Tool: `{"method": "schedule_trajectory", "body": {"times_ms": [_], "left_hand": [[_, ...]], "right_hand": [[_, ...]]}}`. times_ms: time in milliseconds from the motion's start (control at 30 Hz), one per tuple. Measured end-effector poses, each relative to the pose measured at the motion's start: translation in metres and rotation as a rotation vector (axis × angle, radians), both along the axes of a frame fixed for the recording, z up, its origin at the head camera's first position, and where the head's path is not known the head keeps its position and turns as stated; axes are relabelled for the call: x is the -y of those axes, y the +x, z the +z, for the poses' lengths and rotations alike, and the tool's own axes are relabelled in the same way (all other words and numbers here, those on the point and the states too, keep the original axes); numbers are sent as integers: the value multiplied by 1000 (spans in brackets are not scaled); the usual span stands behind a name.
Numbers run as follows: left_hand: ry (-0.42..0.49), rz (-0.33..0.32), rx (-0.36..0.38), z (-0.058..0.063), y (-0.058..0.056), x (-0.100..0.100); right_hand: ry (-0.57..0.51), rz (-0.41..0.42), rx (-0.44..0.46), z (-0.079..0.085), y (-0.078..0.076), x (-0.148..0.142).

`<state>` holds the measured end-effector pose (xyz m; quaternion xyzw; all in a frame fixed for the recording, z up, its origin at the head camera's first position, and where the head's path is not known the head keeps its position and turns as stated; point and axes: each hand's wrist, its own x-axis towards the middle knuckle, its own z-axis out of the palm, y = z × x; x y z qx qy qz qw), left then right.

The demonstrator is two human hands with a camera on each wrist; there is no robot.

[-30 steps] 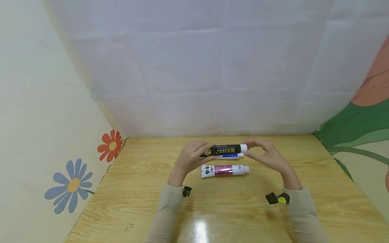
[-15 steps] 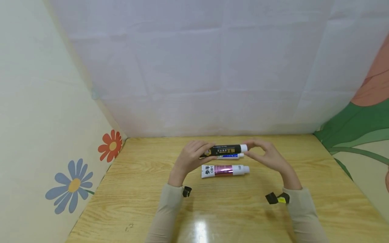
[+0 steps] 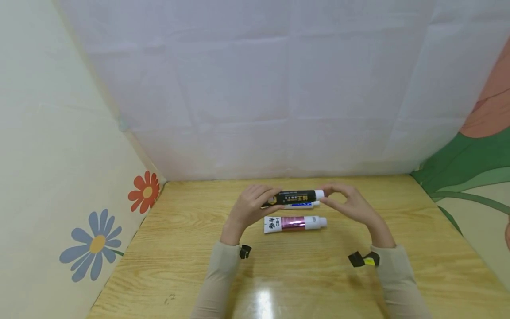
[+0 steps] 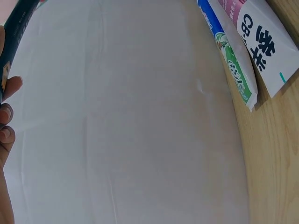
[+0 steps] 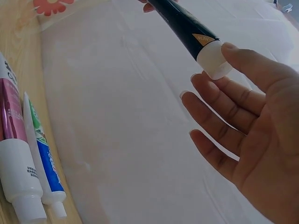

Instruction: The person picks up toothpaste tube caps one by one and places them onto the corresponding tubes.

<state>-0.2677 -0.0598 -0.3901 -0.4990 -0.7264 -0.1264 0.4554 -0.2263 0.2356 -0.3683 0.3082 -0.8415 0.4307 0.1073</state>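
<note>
My left hand (image 3: 249,206) grips the crimped end of a black toothpaste tube (image 3: 296,196), held level above the table with its lettering upside down in the head view. At the other end, my right hand (image 3: 356,208) pinches the white cap (image 5: 215,60) between thumb and index finger; its other fingers are spread below in the right wrist view. Below the held tube lies a pink and white toothpaste tube (image 3: 292,224). Behind that one is a blue and green toothpaste tube (image 4: 231,60), partly hidden by the black tube in the head view.
Both lying tubes are side by side on the wood-grain table (image 3: 179,248), caps to the right. A white sheet (image 3: 279,110) hangs along the table's back edge. Walls with painted flowers (image 3: 97,243) stand at the left and right.
</note>
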Motion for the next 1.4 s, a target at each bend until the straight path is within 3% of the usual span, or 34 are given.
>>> {"method": "schedule_trajectory", "body": {"times_ms": [100, 200, 500, 1233, 1400], "left_hand": [[2, -1, 2, 0, -1, 0], [2, 4, 2, 0, -1, -1], [12, 0, -2, -1, -1, -2], [8, -6, 25, 0, 3, -5], [17, -9, 25, 0, 3, -6]], "right_hand": [[22, -15, 10, 12, 9, 5], [39, -23, 11, 15, 10, 6], [47, -38, 5, -13, -13, -5], [47, 2, -15, -20, -16, -4], [40, 11, -11, -11, -8, 2]]}}
